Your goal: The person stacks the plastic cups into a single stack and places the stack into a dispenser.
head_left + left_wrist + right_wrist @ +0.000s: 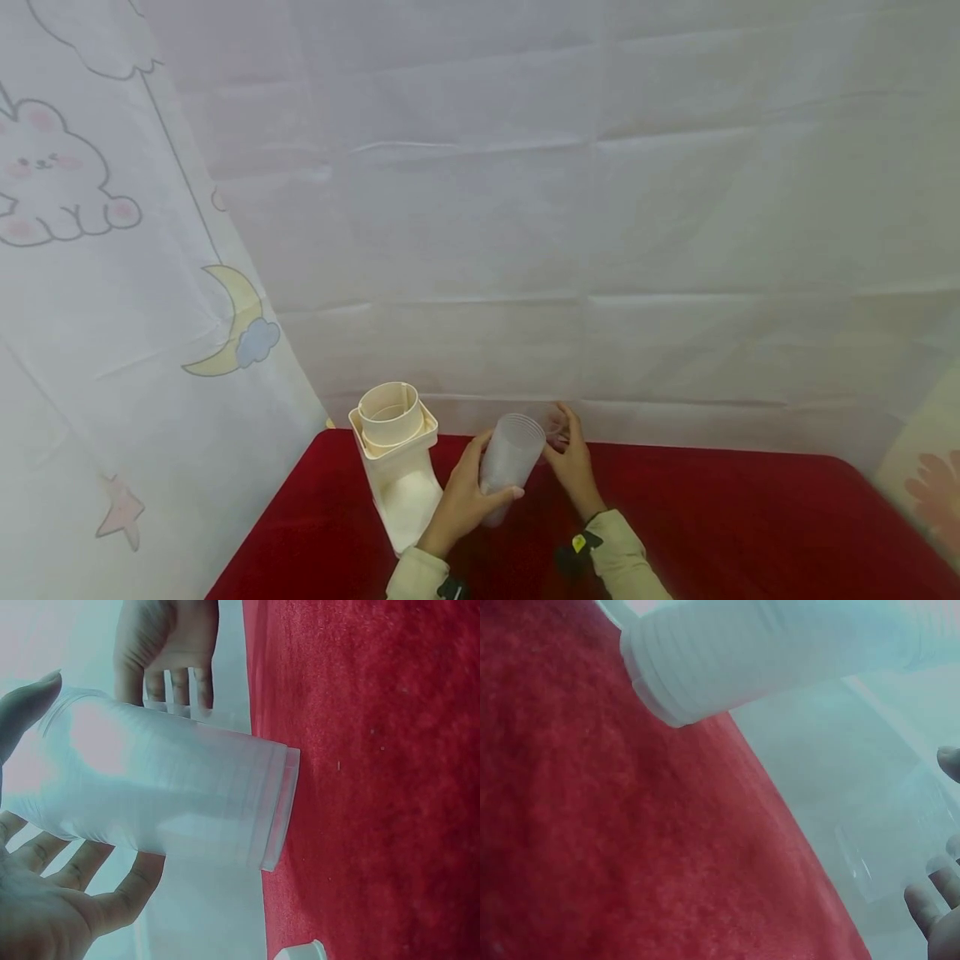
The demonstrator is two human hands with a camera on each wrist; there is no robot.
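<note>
My left hand (467, 493) grips a stack of nested translucent plastic cups (512, 457), tilted above the red table. In the left wrist view the thumb lies on one side of the stack (172, 780) and the fingers on the other. Just right of the stack, my right hand (573, 460) holds a single clear plastic cup (552, 419). That clear cup (870, 859) shows only faintly in the right wrist view, beside the right fingertips (924, 907). Left of both hands, a cream plastic stand (405, 492) with a round open collar (390, 421) on top rests on the table.
A red cloth covers the table (750, 508), whose far edge meets a pale hanging sheet (480, 250). Another sheet with a cartoon bear and moon (238, 321) hangs on the left. A small part of a white object (304, 951) shows at the left wrist view's bottom edge.
</note>
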